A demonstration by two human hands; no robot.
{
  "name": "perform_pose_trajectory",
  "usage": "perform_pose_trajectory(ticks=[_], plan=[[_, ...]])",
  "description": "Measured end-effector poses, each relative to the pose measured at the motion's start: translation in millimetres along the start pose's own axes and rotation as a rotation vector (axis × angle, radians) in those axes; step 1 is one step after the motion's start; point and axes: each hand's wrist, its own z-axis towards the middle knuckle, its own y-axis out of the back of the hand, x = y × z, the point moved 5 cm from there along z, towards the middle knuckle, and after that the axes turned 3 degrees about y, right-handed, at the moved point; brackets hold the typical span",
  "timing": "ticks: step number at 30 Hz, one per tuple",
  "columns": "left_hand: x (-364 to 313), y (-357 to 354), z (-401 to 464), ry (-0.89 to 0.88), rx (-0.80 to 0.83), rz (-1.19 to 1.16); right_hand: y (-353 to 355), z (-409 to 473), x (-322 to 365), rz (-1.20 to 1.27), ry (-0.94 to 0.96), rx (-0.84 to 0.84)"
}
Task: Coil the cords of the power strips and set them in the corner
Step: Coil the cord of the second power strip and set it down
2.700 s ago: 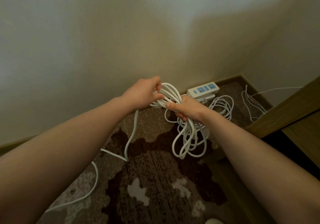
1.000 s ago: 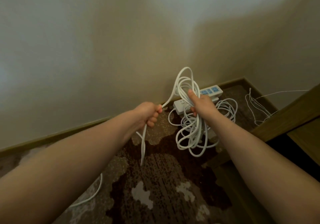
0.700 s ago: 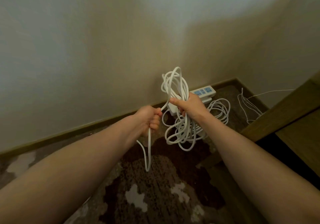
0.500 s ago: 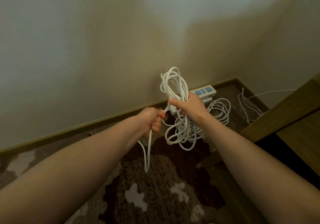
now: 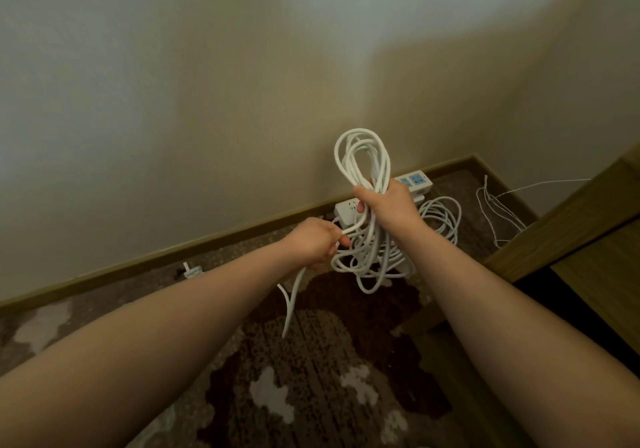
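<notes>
Left hand (image 5: 313,240) nearer right hand (image 5: 388,203), cord (image 5: 360,157) gripped

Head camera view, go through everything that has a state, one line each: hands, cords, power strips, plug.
Right hand: grips the coil, raised.
Left hand: grips the loose cord.
Coil: bundled loops, partly wound, hanging below the hand.
Loose cord: uncoiled, trailing to the carpet.
Plug: lying unplugged by the baseboard.
Held strip: hangs with the coil.
Corner strip: lies in the corner, cord coiled.
Thin wire: loose on the floor.
</notes>
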Motion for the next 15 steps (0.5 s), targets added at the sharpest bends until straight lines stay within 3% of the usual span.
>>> perform_pose_trajectory(ticks=[5, 15], plan=[[8.5, 5.6, 4.1, -0.047, -0.057, -0.012, -16.7, -4.4, 2.2, 0.177, -0.056, 0.134], [36.0, 29.3, -1.3, -0.152, -0.004, 0.034, 2.8, 3.1, -5.1, 0.370, -0.076, -0.107]])
